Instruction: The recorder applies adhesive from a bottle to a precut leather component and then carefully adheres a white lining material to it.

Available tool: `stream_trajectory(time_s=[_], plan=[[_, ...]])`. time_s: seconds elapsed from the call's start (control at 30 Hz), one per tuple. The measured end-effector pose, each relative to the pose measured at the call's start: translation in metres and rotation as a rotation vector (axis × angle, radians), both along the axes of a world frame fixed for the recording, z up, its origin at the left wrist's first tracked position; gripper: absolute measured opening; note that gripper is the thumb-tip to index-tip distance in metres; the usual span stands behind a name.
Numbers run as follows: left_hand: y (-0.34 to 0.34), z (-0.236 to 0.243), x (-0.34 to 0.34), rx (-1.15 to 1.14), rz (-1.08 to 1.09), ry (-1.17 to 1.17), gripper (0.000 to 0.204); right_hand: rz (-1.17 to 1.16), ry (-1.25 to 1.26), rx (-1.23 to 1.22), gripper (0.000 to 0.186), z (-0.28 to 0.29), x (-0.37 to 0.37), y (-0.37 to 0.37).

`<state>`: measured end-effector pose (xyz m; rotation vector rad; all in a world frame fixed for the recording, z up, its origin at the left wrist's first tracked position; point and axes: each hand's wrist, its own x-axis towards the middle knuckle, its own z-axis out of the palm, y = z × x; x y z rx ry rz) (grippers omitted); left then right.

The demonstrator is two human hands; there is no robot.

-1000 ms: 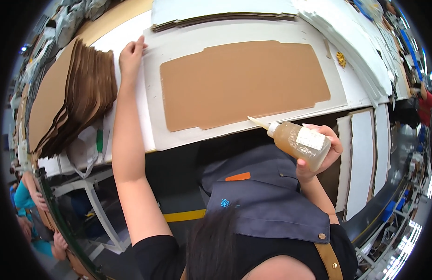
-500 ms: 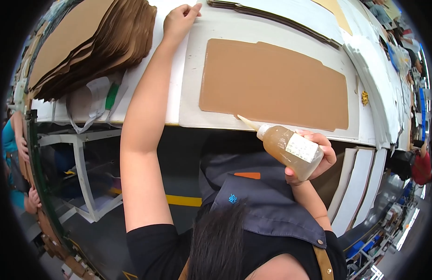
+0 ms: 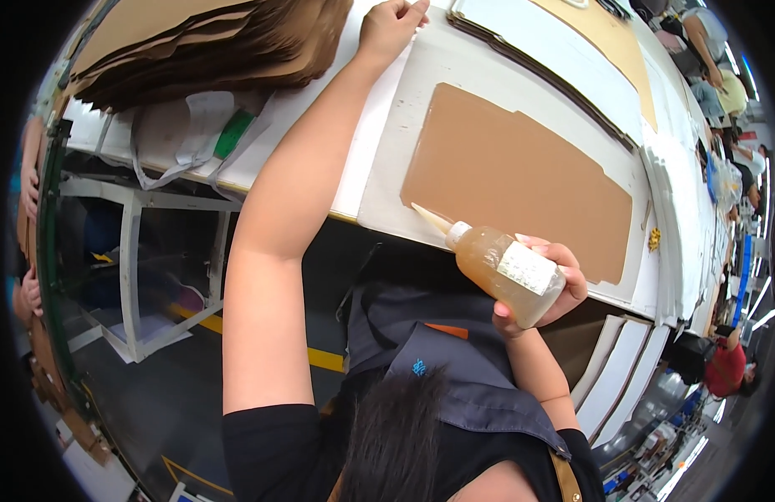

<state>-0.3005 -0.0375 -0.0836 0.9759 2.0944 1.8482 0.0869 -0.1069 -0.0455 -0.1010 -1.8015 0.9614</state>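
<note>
My right hand (image 3: pixel 555 280) is wrapped round a squeeze bottle (image 3: pixel 479 263) of amber liquid with a white label and a long pointed nozzle; the nozzle tip is at the lower-left corner of a brown cardboard sheet (image 3: pixel 517 171). That sheet lies flat on a grey board (image 3: pixel 387 167). My left arm reaches far across the worktable. My left hand (image 3: pixel 391 29) is closed, fingers curled near the board's far left corner; what they hold, if anything, is unclear.
A stack of brown sheets (image 3: pixel 220 42) is at upper left, above straps and a green item (image 3: pixel 235 134). Boards (image 3: pixel 538 71), white sheets (image 3: pixel 667 209) and a small yellow object (image 3: pixel 654 239) lie right and beyond. A metal frame (image 3: pixel 132 276) stands below left. Other workers line both sides.
My view has turned, shifting the table's contents. My left hand has moved toward the far edge, fingers still curled. The bottle's nozzle has moved leftward along the sheet's near edge to its corner.
</note>
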Motion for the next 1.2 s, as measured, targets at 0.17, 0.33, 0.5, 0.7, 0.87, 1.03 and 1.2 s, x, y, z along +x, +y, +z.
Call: stream_trajectory(time_s=[0.17, 0.33, 0.5, 0.7, 0.87, 1.03, 1.2], plan=[[0.008, -0.003, -0.008, 0.135, -0.009, -0.158, 0.035, -0.068, 0.064, -0.15, 0.092, 0.02, -0.029, -0.007], [-0.017, -0.015, -0.014, 0.07, 0.009, -0.263, 0.034, -0.062, 0.342, -0.937, 0.063, 0.066, -0.029, 0.036], [0.003, 0.0, -0.014, 0.046, -0.034, -0.168, 0.035, 0.319, 0.718, -1.349, 0.052, 0.098, 0.076, 0.124], [-0.017, 0.003, -0.021, -0.01, -0.082, -0.14, 0.043, 0.153, 1.273, -1.646, 0.072, 0.052, 0.202, 0.157], [-0.014, 0.012, -0.007, -0.03, -0.082, -0.147, 0.042, 0.01, 1.397, -1.634, 0.068, 0.057, 0.247, 0.173], [-0.01, 0.018, -0.002, -0.067, -0.064, -0.136, 0.043, -0.066, 1.344, -1.581, 0.065, 0.034, 0.275, 0.209], [-0.021, 0.016, -0.001, -0.072, -0.065, -0.067, 0.043, -0.248, 1.249, -1.608, 0.058, 0.044, 0.254, 0.223]])
